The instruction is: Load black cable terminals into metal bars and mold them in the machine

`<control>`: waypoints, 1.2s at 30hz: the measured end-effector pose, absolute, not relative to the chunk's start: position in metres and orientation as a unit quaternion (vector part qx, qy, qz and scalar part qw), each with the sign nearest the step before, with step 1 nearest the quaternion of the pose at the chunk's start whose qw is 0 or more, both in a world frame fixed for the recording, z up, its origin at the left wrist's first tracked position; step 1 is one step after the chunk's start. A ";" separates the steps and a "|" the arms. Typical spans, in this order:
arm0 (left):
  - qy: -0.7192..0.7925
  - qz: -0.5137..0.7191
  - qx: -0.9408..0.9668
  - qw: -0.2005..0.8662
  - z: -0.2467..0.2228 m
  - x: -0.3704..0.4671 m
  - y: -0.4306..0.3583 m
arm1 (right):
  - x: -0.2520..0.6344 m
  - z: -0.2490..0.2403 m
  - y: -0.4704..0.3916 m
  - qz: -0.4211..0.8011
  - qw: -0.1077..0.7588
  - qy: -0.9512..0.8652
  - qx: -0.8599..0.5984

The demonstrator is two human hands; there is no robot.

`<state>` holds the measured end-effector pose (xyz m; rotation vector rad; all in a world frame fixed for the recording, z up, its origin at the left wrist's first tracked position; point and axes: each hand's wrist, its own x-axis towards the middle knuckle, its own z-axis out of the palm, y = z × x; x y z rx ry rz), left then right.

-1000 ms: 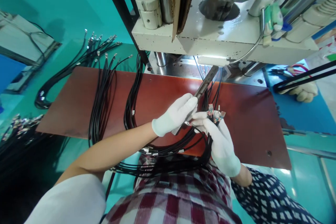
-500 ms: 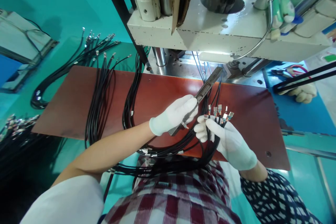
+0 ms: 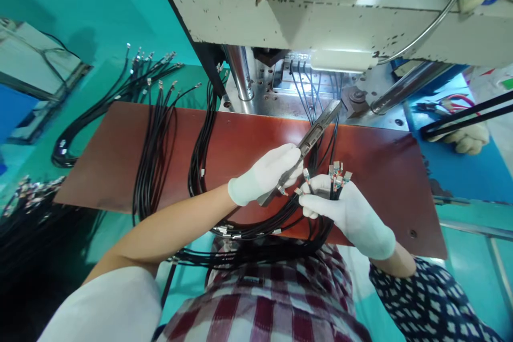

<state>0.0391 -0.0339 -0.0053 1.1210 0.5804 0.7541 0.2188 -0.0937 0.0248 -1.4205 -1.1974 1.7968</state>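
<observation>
My left hand (image 3: 276,172), in a white glove, grips a long grey metal bar (image 3: 313,138) with slots along its face. The bar slants up and to the right over the brown board. Close beside it, my gloved right hand (image 3: 339,208) holds a bunch of black cables (image 3: 320,232) with metal terminals (image 3: 336,173) sticking up above the fingers. Thumb and forefinger pinch one cable, its terminal (image 3: 306,174) standing apart from the others near the bar. A small terminal (image 3: 281,190) shows at the bar's lower end. The cables curve left across my lap.
A brown board (image 3: 248,144) carries more black cable bundles (image 3: 150,160) at left. Behind it stands a white press (image 3: 304,26), with several cables (image 3: 306,88) running into its lower metal fixture (image 3: 280,83). Pliers (image 3: 444,104) and a glove (image 3: 468,139) lie at right.
My right hand has separated one cable from the bunch and now pinches it near the bar. My left hand and the bar stay nearly still. The view has shifted, showing more beneath the press.
</observation>
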 end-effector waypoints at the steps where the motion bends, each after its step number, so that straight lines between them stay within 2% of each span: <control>1: 0.267 0.345 0.509 0.742 -0.005 0.039 -0.034 | 0.218 0.026 -0.095 0.633 0.281 -0.475 -0.543; 4: 0.271 0.346 0.504 0.743 -0.004 0.039 -0.035 | 0.214 0.024 -0.099 0.519 0.314 -0.545 -0.579; 6: 0.272 0.341 0.512 0.740 -0.004 0.039 -0.036 | 0.211 0.021 -0.098 0.488 0.327 -0.561 -0.584; 16: 0.283 0.364 0.589 0.664 -0.005 0.037 -0.039 | 0.190 0.027 -0.085 0.565 0.358 -0.486 -0.563; 22: 0.422 0.350 0.653 0.523 -0.001 0.039 -0.046 | 0.184 0.021 -0.088 0.558 0.367 -0.456 -0.589; 28: 0.334 0.369 0.559 0.663 -0.004 0.042 -0.044 | 0.188 0.022 -0.085 0.632 0.355 -0.419 -0.546; 33: 0.308 0.367 0.540 0.692 -0.006 0.043 -0.043 | 0.190 0.021 -0.085 0.648 0.353 -0.403 -0.541; 36: 0.322 0.371 0.552 0.674 -0.006 0.044 -0.044 | 0.188 0.024 -0.084 0.644 0.347 -0.407 -0.547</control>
